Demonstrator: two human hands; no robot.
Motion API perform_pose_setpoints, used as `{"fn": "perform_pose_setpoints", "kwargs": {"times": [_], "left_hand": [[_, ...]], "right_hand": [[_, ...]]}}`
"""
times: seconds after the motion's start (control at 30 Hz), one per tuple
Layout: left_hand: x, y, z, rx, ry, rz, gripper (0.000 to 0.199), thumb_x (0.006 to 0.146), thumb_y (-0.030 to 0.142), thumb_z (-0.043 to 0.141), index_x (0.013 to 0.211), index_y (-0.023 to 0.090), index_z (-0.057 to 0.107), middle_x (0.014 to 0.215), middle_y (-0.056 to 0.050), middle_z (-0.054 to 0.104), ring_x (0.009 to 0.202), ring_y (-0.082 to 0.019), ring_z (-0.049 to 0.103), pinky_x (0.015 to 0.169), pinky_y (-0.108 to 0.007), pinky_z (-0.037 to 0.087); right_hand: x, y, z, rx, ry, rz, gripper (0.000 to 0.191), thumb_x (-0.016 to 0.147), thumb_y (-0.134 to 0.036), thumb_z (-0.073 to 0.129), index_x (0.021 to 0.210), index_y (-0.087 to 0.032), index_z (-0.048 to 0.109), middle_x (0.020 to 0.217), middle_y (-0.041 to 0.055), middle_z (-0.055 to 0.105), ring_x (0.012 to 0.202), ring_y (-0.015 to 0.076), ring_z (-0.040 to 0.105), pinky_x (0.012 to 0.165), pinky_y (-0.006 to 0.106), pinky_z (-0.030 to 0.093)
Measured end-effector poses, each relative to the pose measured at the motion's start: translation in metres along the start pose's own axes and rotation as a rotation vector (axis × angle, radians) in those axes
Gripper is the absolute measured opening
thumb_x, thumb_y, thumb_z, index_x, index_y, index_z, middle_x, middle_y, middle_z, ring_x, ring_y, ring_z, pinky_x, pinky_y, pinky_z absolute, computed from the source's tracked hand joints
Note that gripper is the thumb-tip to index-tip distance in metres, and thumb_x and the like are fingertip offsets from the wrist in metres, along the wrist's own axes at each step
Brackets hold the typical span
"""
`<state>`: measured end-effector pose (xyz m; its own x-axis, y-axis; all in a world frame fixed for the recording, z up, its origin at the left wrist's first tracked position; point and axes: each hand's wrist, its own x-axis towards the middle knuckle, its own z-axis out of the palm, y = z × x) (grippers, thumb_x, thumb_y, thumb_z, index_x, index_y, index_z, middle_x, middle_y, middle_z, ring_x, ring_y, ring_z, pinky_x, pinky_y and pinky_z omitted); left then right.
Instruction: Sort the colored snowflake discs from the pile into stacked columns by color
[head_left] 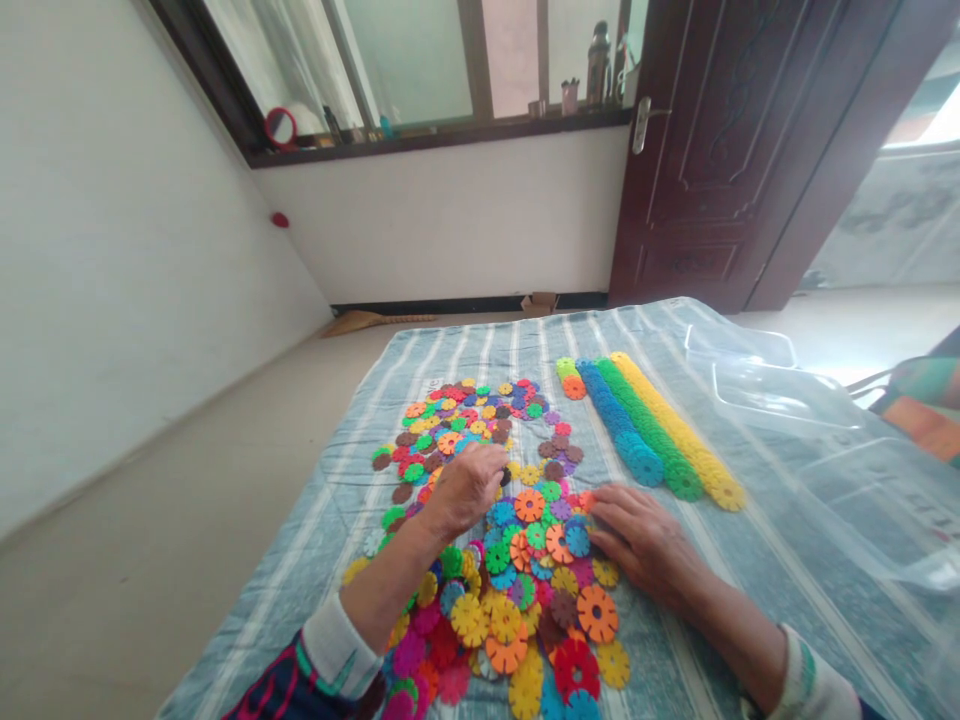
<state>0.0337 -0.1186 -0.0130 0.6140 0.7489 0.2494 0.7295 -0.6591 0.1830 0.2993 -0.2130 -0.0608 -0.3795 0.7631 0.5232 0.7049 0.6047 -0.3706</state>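
Loose slotted discs (498, 556) lie between both hands on the striped cloth (319, 530). The right hand (646, 538), fingers extended, slightly parted, meets their 3 o'clock edge; grip unclear. Nearer it, at 1 o'clock, disc rows (651, 420) run 11-to-5. The left hand (466, 487) curls; its fingertips and any held disc are hidden.

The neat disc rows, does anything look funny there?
A little: an orange piece lies right by yellow-green ones near the far end of the blue row. It looks odd because that row, the green row and the yellow row each keep roughly one colour.
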Motion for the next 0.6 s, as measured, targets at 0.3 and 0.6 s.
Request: {"fn": "perform_pose_setpoints", "kwargs": {"times": [0.3,0.6], "left_hand": [[0.001,0.009,0.012,0.004,-0.090,0.150,0.014,0.086,0.013,0.055,0.089,0.020,0.067,0.105,-0.006,0.070,0.096,-0.019,0.061,0.090,-0.034,0.048],[-0.020,0.019,0.004,-0.038,0.028,0.155,0.015,0.086,0.013,0.055,0.093,0.019,0.067,0.102,-0.006,0.070,0.100,-0.020,0.061,0.093,-0.036,0.047]], "right_hand": [[-0.002,0.001,0.001,0.002,0.022,0.001,0.016,0.095,-0.029,0.053,0.102,-0.021,0.064,0.107,0.0080,0.068,0.104,0.0225,0.063,0.091,0.037,0.052],[-0.002,0.003,0.003,-0.006,0.008,0.006,0.018,0.095,-0.030,0.051,0.104,-0.021,0.064,0.109,0.0083,0.068,0.105,0.0221,0.063,0.092,0.038,0.052]]}}
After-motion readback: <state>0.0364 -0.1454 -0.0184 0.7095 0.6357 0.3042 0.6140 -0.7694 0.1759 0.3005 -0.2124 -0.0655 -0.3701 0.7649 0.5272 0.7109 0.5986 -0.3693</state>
